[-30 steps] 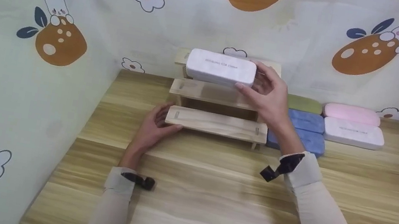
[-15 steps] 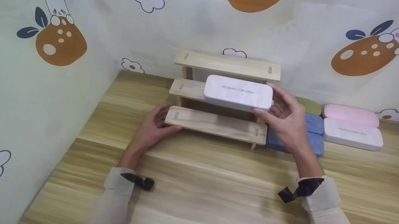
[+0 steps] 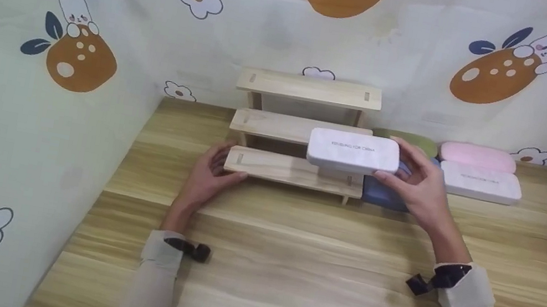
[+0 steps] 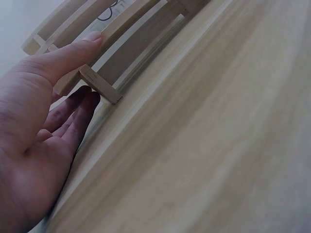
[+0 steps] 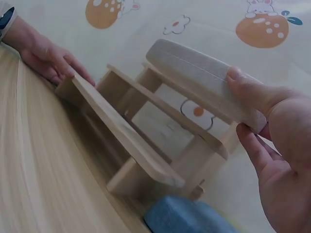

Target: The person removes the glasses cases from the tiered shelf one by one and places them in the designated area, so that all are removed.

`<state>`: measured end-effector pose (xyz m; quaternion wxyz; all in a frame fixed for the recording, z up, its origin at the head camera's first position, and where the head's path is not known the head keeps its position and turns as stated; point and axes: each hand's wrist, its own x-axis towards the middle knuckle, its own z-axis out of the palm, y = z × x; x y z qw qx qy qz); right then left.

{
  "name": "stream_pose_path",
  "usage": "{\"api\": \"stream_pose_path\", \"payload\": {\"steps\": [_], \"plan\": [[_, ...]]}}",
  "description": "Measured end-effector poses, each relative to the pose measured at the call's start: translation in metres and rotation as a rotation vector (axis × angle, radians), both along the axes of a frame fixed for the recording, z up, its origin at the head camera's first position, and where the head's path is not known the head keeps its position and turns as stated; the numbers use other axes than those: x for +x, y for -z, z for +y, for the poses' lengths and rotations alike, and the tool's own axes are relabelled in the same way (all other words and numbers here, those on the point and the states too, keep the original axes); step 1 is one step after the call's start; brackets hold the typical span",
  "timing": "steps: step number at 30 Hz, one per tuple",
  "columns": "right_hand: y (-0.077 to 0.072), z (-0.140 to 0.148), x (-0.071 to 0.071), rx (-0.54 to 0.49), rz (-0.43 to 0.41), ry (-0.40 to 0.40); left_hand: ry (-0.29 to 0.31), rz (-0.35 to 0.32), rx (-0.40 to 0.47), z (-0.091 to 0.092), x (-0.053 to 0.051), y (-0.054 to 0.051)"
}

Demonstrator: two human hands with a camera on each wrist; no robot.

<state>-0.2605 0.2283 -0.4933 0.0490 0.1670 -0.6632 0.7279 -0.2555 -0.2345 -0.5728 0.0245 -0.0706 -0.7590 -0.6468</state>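
A white glasses case (image 3: 347, 152) with a line of lettering on its lid is held by its right end in my right hand (image 3: 423, 194). It hangs in the air before the right part of a three-step wooden rack (image 3: 276, 168). In the right wrist view, my thumb (image 5: 243, 82) lies on one side of the case (image 5: 194, 73) and fingers are on the other. My left hand (image 3: 206, 178) grips the left end of the rack's lowest board. In the left wrist view, the thumb (image 4: 73, 56) lies on that board, with the fingers behind the leg (image 4: 101, 85).
Right of the rack sit a green case (image 3: 406, 142), blue cases (image 3: 384, 194) partly hidden by my right hand, a pink case (image 3: 478, 156) and another white case (image 3: 479, 183). Patterned cloth walls (image 3: 252, 20) stand behind and at both sides of the wooden table (image 3: 285, 279).
My right hand has carried the white glasses case down, rightward and toward me, from in front of the top step to in front of the lower steps. The left hand has stayed on the rack.
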Motion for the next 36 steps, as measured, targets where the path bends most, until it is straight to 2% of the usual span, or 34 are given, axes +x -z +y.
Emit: {"api": "stream_pose_path", "payload": {"steps": [8,19,26,36], "plan": [[0.004,0.028,0.005,-0.029,-0.027,0.028,-0.003,-0.011,0.043,0.001,0.002,-0.001],[0.012,0.06,0.015,-0.084,-0.008,0.059,-0.01,-0.015,0.016,0.002,0.002,-0.001],[0.015,0.081,0.02,-0.066,-0.014,0.09,-0.007,-0.018,0.027,0.001,0.002,-0.002],[0.017,0.106,0.03,-0.099,-0.022,0.099,-0.005,-0.003,0.024,0.001,0.001,-0.001]]}}
